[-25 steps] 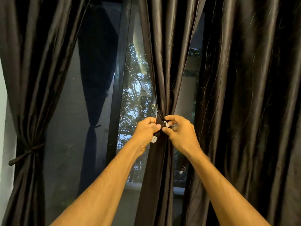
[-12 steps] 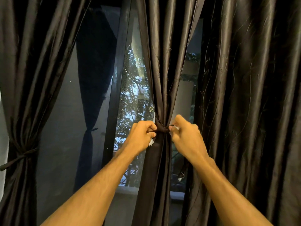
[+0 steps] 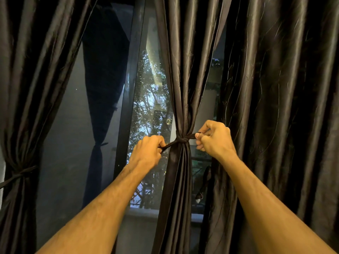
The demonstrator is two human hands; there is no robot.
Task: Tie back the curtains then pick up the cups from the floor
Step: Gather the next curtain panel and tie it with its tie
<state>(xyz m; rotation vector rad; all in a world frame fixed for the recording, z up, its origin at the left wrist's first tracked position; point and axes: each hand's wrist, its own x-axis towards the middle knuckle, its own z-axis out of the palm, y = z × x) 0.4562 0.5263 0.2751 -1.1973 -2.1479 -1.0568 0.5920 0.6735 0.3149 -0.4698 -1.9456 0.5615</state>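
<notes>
Gripping the two ends of the dark tie-back (image 3: 169,143), I have it knotted round the gathered middle curtain (image 3: 180,88), which hangs straight down between my hands. The knot (image 3: 181,139) sits level with my knuckles, cinching the folds into a narrow waist. Above it the fabric fans out, and below it the fabric drops in a tight column between my forearms. My left hand (image 3: 146,153) is curled in a fist round the left end, which runs taut from the knot down into my fingers. My right hand (image 3: 214,139) pinches the right end between thumb and bent fingers, a little higher than the left. Neither hand touches the knot itself; each is just beside it.

Just behind and right of my right hand hangs a wide, loose curtain (image 3: 275,107), untied, its shiny folds covering everything on that side. A dark strap (image 3: 202,186) with a pale tip dangles along its edge below my right wrist; I cannot tell what it is fixed to. Behind my left hand is the window mesh (image 3: 152,110) with trees and sky showing through, and the tied curtain blocks the middle of that view. Left of my left hand stands the black window frame post (image 3: 128,107), then dark glass (image 3: 69,125) with a curtain's reflection (image 3: 102,79). Well to the left of both hands, the left curtain (image 3: 27,79) is already gathered by its own tie (image 3: 20,175).
</notes>
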